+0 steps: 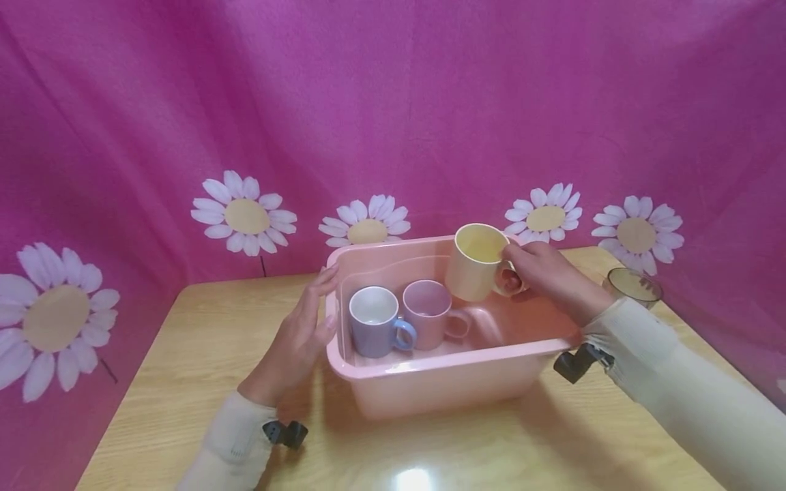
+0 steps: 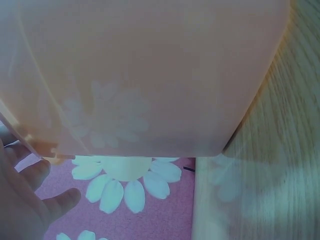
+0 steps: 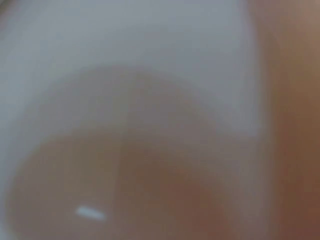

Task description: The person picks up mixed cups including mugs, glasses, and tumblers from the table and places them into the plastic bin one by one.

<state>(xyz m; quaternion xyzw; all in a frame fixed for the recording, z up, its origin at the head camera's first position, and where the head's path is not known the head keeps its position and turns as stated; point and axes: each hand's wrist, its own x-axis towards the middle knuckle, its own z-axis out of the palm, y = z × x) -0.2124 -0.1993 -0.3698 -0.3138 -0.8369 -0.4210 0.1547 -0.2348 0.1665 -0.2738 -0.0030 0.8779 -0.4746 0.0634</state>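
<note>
A pink plastic basin [image 1: 454,385] stands on the table. My right hand [image 1: 546,273] grips a pale yellow mug [image 1: 467,273] by its handle, holding it upright over the back right part of the basin. Inside, at the left end, a blue mug [image 1: 371,334] with a white interior stands beside a pink mug [image 1: 422,327], both handles turned right. Against the basin's left rim rest the fingers of my left hand [image 1: 295,341]; the left wrist view shows this hand [image 2: 25,200] with the thumb spread apart, beside the basin wall [image 2: 165,75]. Blur fills the right wrist view.
A clear brownish glass [image 1: 632,286] stands on the wooden table [image 1: 215,341] to the right of the basin, partly behind the right forearm. A magenta curtain [image 1: 393,102] with white daisies hangs along the back and sides of the table.
</note>
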